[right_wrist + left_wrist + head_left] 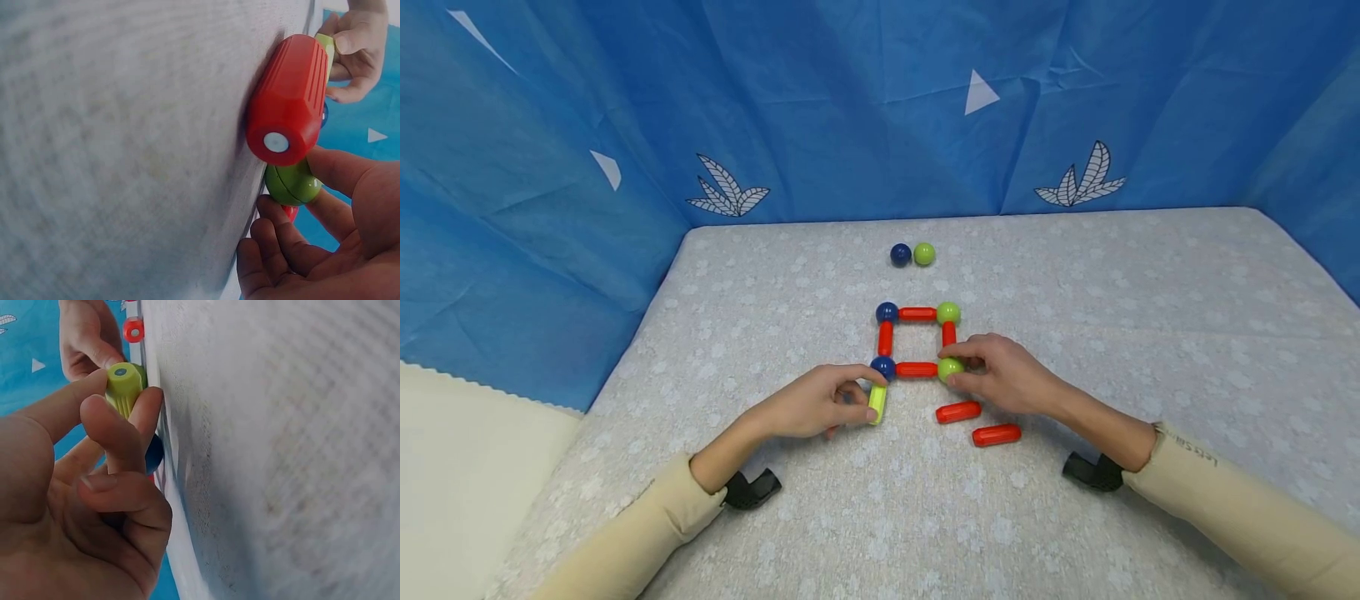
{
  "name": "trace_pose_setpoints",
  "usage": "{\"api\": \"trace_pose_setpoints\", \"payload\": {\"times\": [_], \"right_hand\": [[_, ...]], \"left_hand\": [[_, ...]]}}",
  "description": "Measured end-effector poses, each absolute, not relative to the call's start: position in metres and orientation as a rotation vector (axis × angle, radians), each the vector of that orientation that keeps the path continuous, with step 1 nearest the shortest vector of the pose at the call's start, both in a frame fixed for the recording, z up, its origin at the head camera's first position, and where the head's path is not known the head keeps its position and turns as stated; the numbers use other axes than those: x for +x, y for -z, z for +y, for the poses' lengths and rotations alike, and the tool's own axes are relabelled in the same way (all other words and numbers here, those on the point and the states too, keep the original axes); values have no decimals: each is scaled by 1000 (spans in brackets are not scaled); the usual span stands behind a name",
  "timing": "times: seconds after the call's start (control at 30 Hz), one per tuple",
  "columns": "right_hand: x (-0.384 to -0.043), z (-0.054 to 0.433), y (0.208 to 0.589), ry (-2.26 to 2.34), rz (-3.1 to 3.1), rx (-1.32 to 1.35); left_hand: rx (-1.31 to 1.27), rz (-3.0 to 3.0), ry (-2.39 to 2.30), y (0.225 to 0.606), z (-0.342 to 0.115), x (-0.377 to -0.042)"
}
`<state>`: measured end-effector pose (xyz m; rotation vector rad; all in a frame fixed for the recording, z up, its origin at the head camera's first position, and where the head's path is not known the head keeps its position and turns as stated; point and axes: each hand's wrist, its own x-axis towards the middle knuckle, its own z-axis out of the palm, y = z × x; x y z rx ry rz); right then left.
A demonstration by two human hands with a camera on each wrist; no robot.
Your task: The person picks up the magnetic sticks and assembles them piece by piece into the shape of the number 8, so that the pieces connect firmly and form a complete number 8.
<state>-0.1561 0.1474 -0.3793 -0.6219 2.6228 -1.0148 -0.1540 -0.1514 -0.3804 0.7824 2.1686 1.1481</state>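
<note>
A square of red magnetic rods lies on the table, with blue balls at its left corners and green balls at its right ones. My left hand (820,404) pinches a yellow-green magnetic rod (877,403) between thumb and fingers, its far end at the near-left blue ball (883,367). In the left wrist view the rod's (125,390) round magnet end faces the camera. With thumb and fingers, my right hand (1011,375) holds the near-right green ball (951,370). The right wrist view shows that green ball (292,182) between the fingertips, behind a loose red rod (289,100).
Two loose red rods (958,412) lie just in front of the square, near my right hand. Farther back, a blue ball (901,255) and a green ball (924,253) sit side by side. Blue cloth (880,108) hangs behind the patterned tablecloth (1150,300).
</note>
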Motion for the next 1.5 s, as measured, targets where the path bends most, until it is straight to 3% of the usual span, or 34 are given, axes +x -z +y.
{"api": "trace_pose_setpoints", "payload": {"times": [0.63,0.9,1.2,1.5], "right_hand": [[-157,146,380,1015,2622,-610],[-157,145,380,1006,2625,-595],[-156,147,381,999,2621,-565],[-156,147,380,1006,2609,-563]], "left_hand": [[811,2230,-1122,382,-150,-151],[806,2315,-1073,364,-153,-161],[749,2473,-1188,339,-132,-224],[550,2627,-1189,347,-107,-297]]}}
